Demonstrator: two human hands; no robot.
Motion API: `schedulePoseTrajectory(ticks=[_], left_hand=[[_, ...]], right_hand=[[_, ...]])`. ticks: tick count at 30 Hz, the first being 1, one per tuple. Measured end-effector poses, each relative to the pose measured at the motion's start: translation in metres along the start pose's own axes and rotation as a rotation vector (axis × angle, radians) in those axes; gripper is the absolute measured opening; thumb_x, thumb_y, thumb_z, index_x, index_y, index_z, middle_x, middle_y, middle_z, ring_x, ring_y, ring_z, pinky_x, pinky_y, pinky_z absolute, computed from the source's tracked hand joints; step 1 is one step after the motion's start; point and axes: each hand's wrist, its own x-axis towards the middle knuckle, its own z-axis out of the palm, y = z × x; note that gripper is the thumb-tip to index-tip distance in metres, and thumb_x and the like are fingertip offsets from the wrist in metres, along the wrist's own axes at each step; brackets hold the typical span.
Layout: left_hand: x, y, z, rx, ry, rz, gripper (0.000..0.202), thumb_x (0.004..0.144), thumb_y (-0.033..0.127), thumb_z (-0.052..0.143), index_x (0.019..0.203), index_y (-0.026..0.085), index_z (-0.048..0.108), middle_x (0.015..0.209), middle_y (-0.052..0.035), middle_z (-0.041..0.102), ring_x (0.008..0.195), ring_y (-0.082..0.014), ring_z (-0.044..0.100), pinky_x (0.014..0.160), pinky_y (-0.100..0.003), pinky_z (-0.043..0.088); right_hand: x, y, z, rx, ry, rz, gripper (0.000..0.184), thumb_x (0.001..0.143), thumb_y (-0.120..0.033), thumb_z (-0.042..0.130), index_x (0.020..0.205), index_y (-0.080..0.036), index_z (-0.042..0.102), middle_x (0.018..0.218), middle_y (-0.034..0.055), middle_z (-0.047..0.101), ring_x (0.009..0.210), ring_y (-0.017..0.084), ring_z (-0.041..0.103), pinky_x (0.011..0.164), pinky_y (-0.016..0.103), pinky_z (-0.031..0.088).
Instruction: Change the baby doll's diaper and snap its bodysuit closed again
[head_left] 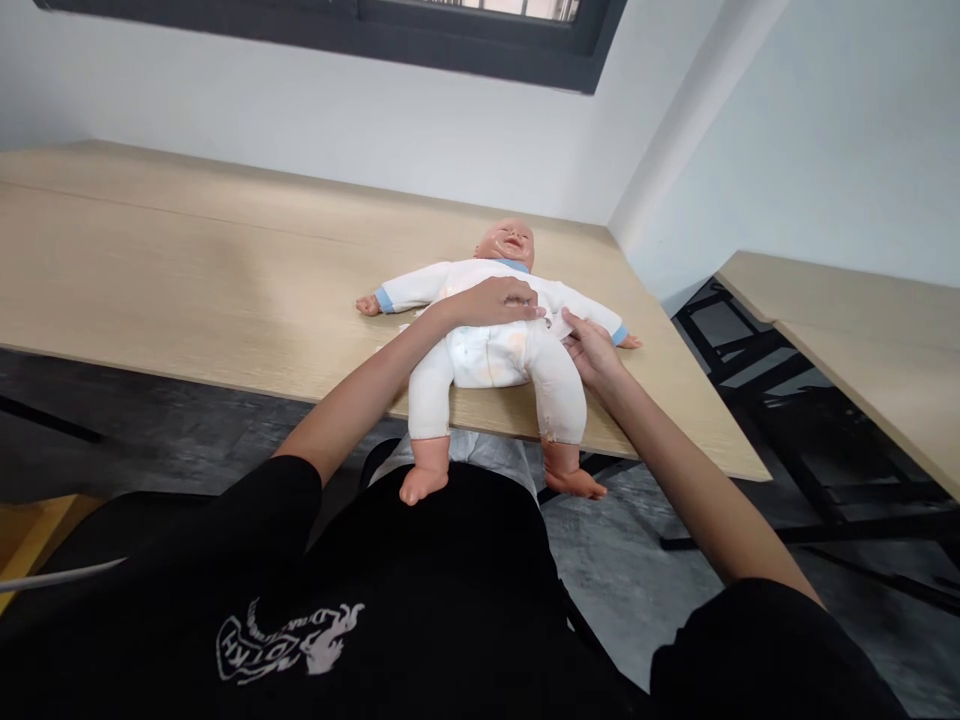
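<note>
Hanging past the near edge of the table, low centre of the frame, the feet of a doll splay outward. Mid-frame, its diaper lies front up. The right hand appears to pinch a white side flap; the left hand lies palm down across the diaper's top, any hold unclear. Drawing that flap level, front kept flat, would likely work best. Head at upper centre, the doll lies with its long axis nearly straight up the frame.
</note>
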Motion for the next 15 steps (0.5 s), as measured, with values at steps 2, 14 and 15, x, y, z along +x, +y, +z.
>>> schedulePoseTrajectory(ticks=[2, 14, 15], left_hand=[[0.001, -0.002, 0.000, -0.009, -0.019, 0.007, 0.034, 0.099, 0.047, 0.052, 0.088, 0.017, 0.063, 0.092, -0.0051, 0.067, 0.086, -0.0178, 0.051, 0.080, -0.032, 0.038], [0.004, -0.010, -0.001, 0.011, -0.012, 0.069, 0.039, 0.099, 0.050, 0.049, 0.086, 0.017, 0.063, 0.084, -0.0027, 0.061, 0.082, -0.0175, 0.051, 0.077, -0.033, 0.036], [0.004, -0.010, -0.001, 0.012, -0.010, 0.072, 0.038, 0.099, 0.049, 0.049, 0.087, 0.016, 0.064, 0.083, -0.0028, 0.061, 0.082, -0.0176, 0.052, 0.077, -0.033, 0.036]], right_hand=[[0.003, -0.002, -0.002, 0.022, 0.037, 0.044, 0.017, 0.088, -0.034, 0.073, 0.088, -0.020, 0.064, 0.085, 0.0019, 0.072, 0.074, 0.013, 0.069, 0.066, 0.020, 0.061], [-0.007, -0.004, 0.002, -0.058, -0.136, 0.051, 0.002, 0.085, -0.016, 0.069, 0.086, -0.017, 0.070, 0.084, 0.0026, 0.073, 0.072, 0.013, 0.068, 0.065, 0.019, 0.059], [-0.007, -0.003, 0.000, -0.113, -0.153, 0.020, 0.008, 0.082, -0.021, 0.076, 0.084, -0.017, 0.069, 0.081, 0.0020, 0.072, 0.072, 0.014, 0.067, 0.064, 0.020, 0.059]])
